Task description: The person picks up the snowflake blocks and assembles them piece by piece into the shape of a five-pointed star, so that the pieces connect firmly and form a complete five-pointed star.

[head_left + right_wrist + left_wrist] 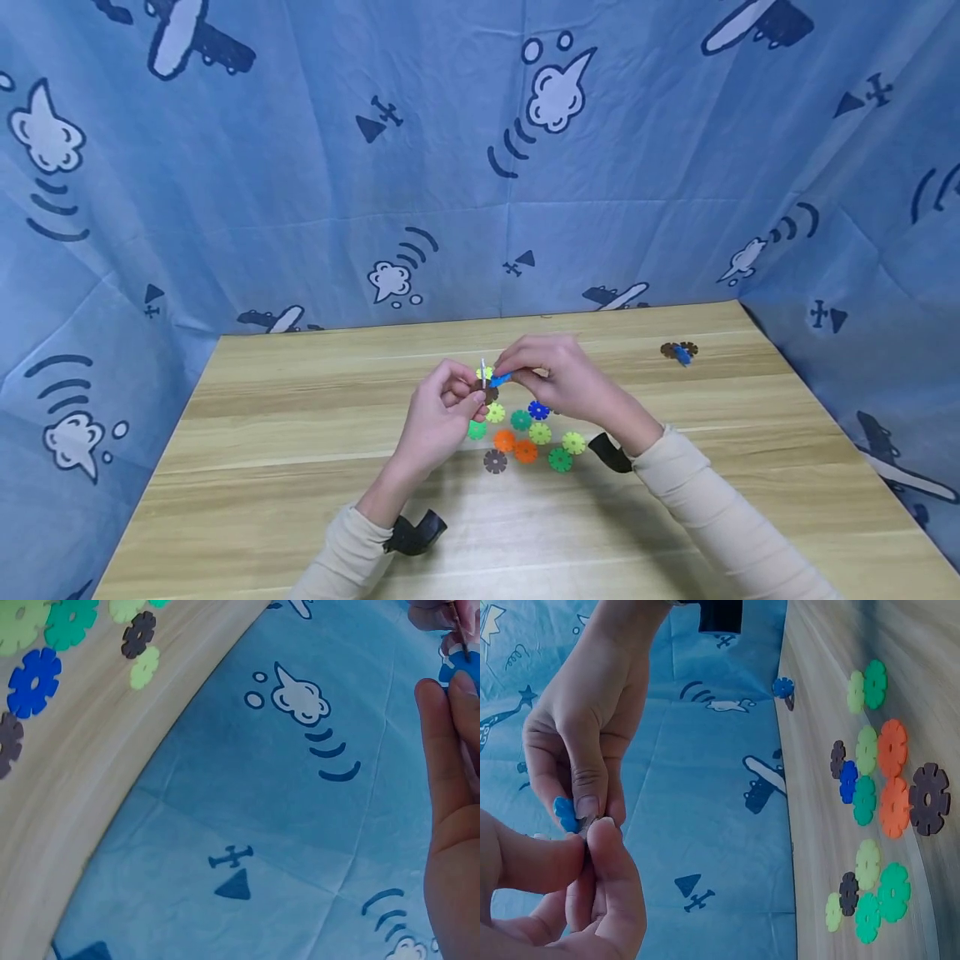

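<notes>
Both hands are raised over the table, their fingertips meeting. My left hand (438,421) pinches a thin disc (483,371), seen edge-on; it looks dark in the right wrist view. Between thumb and fingers, my right hand (562,379) pinches a blue notched disc (500,379). The blue disc (459,666) meets the dark disc's edge in the right wrist view, but I cannot tell how deeply they are slotted. Fingers cover much of both pieces. Below lie loose notched discs, including an orange disc (526,451), a dark blue disc (538,409) and a dark brown disc (495,461).
Several green and yellow discs, such as a green disc (560,459) and a yellow disc (573,442), lie flat among the others. A joined piece of brown and blue discs (681,353) stands at the back right. Blue patterned cloth (450,167) surrounds the wooden table (300,467).
</notes>
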The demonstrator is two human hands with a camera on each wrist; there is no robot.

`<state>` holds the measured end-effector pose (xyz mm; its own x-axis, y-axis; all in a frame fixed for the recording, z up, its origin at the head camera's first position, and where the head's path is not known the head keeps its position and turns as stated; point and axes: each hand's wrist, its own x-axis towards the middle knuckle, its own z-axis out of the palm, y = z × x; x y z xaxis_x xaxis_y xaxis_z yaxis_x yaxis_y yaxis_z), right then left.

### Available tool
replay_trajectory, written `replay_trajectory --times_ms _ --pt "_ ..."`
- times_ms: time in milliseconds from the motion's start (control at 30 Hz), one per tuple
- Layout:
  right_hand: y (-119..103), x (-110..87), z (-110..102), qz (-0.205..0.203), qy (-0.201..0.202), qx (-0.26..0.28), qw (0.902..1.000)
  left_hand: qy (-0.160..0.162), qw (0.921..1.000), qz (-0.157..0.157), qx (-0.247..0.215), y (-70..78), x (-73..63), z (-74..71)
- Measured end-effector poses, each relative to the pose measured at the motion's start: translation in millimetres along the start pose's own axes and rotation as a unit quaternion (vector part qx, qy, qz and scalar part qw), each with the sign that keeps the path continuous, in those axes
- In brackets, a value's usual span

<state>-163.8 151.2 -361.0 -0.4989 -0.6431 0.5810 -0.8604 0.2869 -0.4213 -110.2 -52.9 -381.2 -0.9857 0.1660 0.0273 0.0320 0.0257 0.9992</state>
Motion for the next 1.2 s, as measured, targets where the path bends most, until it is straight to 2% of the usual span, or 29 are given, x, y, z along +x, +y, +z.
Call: replay_trajectory --times_ms 100,200,400,567,867,1200 --pt "0 0.8 1 -0.042 0.003 -0.017 0.9990 0.012 0.9999 0.003 -0.001 0.8 -1.0 0.6" --pt "-1 1.0 2 -0.060 0.002 -0.023 0.9979 0.027 0.9995 0.011 0.013 2.5 -2.4 1.3" --pt "-7 -1.8 2 -0.053 -0.022 -0.044 0.9974 0.053 0.9961 0.022 0.067 3.4 -4.2 4.7" --pt "-10 -4.7 4 -0.037 -0.049 -0.054 0.9967 0.057 0.9951 0.023 0.077 -0.1 -4.8 8.7" --pt "-10 -9.6 4 -0.009 -0.051 -0.065 0.9966 0.024 0.9990 0.020 0.031 -7.5 -5.2 7.4" --pt "-9 -9.0 -1 0.015 -0.038 -0.035 0.9986 0.001 0.9989 0.022 0.041 -6.1 -3.2 3.0"
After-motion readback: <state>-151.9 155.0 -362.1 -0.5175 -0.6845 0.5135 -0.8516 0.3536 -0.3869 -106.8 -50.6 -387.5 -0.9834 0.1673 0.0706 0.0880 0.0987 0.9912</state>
